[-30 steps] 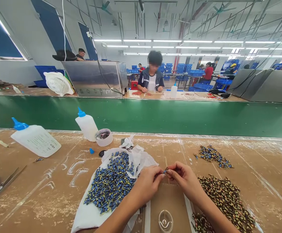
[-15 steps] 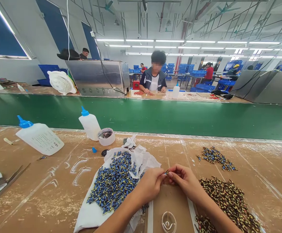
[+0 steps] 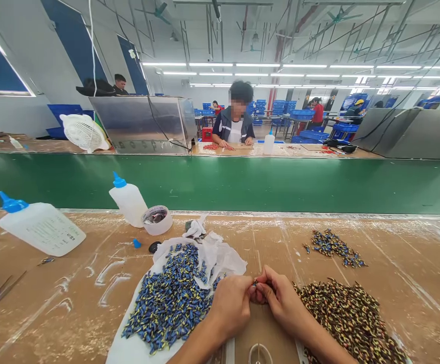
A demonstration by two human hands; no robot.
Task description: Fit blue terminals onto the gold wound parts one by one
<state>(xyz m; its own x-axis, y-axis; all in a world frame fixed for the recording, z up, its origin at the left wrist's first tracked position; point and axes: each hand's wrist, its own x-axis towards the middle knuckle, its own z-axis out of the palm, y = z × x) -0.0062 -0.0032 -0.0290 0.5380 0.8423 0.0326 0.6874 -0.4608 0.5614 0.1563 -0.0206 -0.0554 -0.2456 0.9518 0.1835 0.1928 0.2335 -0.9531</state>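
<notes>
My left hand (image 3: 232, 305) and my right hand (image 3: 280, 299) meet fingertip to fingertip over the brown table, both pinched on one small blue-and-yellow part (image 3: 255, 283). A heap of the same blue-and-yellow parts (image 3: 172, 298) lies on a white plastic sheet (image 3: 225, 258) just left of my left hand. To the right of my right hand spreads a pile of dark, yellow-flecked parts (image 3: 350, 316). A smaller cluster of assembled blue parts (image 3: 333, 246) lies farther back on the right.
Two white squeeze bottles with blue caps (image 3: 40, 227) (image 3: 128, 199), a roll of tape (image 3: 157, 220) and a loose blue cap (image 3: 137, 243) stand back left. A green conveyor belt (image 3: 242, 182) runs behind the table. A person (image 3: 235, 119) works across it beside a white fan (image 3: 81, 131).
Both hands drew slightly nearer to me, staying pinched on the small part. The camera shifted a little, so the bottles sit farther left in view.
</notes>
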